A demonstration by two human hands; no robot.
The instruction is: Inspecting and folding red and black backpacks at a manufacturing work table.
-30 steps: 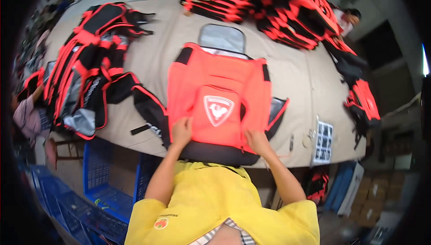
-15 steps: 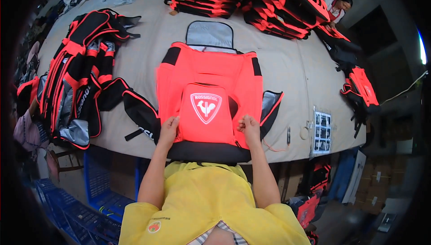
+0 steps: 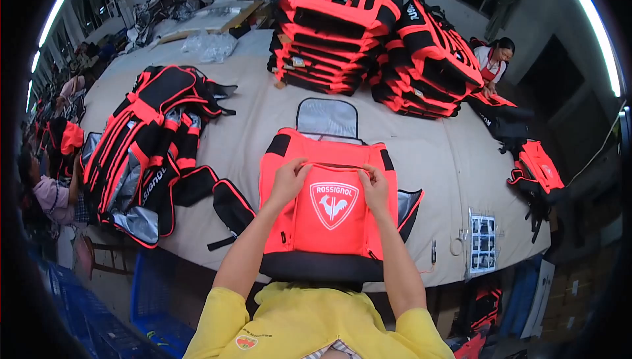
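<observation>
Your left hand (image 3: 288, 180) & right hand (image 3: 375, 186) pinch the orange backpack (image 3: 329, 217) pocket's top edge, fingers narrow; likely smoothing it; next, maybe press flat

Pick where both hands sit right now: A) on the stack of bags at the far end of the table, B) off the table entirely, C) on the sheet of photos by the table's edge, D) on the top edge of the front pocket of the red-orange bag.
D: the left hand and right hand both grip the upper edge of the front pocket on the red-orange bag lying flat in front of the person.
</observation>
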